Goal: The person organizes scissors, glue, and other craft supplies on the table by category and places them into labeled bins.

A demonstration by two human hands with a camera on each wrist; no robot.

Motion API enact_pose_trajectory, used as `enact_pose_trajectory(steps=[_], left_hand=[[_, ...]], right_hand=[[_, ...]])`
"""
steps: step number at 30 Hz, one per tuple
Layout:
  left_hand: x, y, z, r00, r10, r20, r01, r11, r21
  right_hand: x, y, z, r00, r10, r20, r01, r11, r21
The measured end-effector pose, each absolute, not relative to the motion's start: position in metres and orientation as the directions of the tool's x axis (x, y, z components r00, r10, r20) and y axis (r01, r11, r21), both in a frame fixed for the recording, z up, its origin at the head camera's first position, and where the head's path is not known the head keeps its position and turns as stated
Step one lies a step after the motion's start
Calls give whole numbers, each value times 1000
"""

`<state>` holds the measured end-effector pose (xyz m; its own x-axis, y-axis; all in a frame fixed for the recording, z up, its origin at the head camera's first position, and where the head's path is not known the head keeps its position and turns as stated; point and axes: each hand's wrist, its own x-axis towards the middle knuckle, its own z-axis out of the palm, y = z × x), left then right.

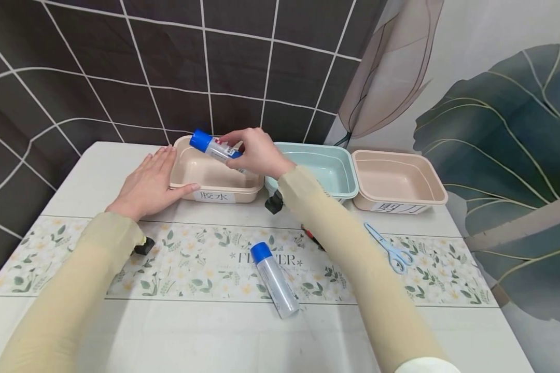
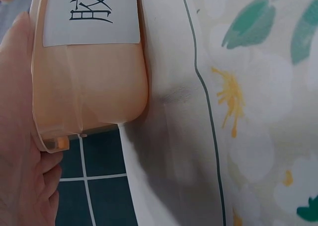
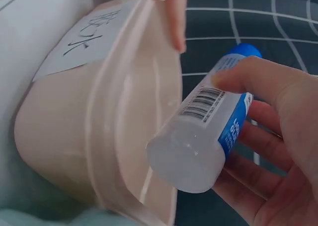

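My right hand pinches a clear liquid glue bottle with a blue cap, thumb on one side and fingers on the other. The bottle is tilted above the left pink bin, cap toward the back left. In the right wrist view its base, barcode and blue label show, close to the bin's opening. With fingers straight, my left hand rests along that bin's left rim, thumb on the front rim. A paper label with Chinese characters is on the bin's front.
Right of it stand a light blue bin and another pink bin. A second blue-capped glue bottle lies front centre. Light blue scissors and a red-and-black item, partly behind my right arm, lie on the tablecloth.
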<state>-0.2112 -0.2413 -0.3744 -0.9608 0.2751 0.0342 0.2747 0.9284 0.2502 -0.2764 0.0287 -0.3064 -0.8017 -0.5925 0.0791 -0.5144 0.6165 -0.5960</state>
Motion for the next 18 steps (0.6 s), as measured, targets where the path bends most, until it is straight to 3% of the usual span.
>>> enact_pose_trajectory(steps=[6,13,18], left_hand=[[-211,-242,-377,-960,277,38,278,929,246],[-212,-241,-378,-957,284,60,290,928,235],[-211,-242,-377,-959,277,62,284,931,229]], right_hand=[[-288,12,-331,-819,-574,25,-498,687,-529],[-297,3,-351,-832,-555,5,-516,769,-376],[-300,-2,-354,-844,-536,0,-503,792,-346]])
